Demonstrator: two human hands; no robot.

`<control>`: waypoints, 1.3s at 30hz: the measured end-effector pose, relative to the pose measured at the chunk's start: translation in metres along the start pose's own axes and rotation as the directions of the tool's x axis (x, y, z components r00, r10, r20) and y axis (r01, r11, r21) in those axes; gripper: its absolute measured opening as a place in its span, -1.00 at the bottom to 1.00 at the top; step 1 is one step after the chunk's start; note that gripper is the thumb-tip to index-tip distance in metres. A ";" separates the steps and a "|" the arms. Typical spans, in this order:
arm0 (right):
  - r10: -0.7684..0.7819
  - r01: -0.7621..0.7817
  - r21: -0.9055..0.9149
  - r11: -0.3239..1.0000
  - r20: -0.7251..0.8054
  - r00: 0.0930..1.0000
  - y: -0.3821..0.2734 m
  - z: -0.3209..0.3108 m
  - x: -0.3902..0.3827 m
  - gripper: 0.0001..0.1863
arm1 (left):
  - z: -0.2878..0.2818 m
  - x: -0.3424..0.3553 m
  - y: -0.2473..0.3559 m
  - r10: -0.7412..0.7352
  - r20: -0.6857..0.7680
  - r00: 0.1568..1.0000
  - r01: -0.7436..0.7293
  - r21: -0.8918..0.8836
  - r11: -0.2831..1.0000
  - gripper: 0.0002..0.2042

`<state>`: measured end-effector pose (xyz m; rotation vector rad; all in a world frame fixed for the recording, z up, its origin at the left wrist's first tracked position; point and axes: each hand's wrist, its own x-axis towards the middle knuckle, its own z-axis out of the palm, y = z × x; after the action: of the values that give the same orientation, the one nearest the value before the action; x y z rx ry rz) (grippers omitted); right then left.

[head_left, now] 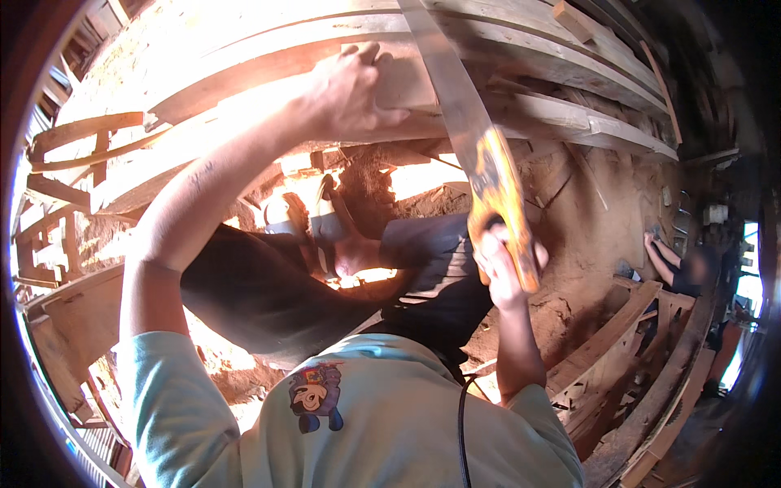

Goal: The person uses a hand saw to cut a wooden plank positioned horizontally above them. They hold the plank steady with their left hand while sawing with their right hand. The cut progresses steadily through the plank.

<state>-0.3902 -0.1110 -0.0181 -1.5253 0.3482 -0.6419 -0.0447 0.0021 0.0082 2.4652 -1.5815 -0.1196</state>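
My left hand [350, 89] rests on a wooden plank [407, 85] at the top centre, its fingers spread and bent at the tips. In my right hand [500, 268], right of centre, is the orange handle of a handsaw [496, 187]. Its long metal blade [443, 81] slants up and left across the planks, just right of my left hand. Whether the teeth touch the wood I cannot tell. My dark-trousered legs and feet [342, 232] are below the planks.
More long beams [569, 49] lie along the top. Timber frames [65, 187] stand at the left, and stacked boards [610, 350] at the lower right. Dirt ground [569, 203] shows between them. A co-worker [683, 276] with arms stretched out is at the far right.
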 end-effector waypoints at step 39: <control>0.546 -0.413 0.480 0.774 -0.174 0.820 0.015 -0.164 -0.259 -0.37 | 0.013 0.003 -0.006 0.100 -0.102 0.990 -0.086 0.136 0.987 -0.22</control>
<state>-0.6889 -0.0935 -0.0864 -0.8563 0.7644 -0.4902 -0.0402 0.0001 -0.0058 2.4418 -1.7047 0.1351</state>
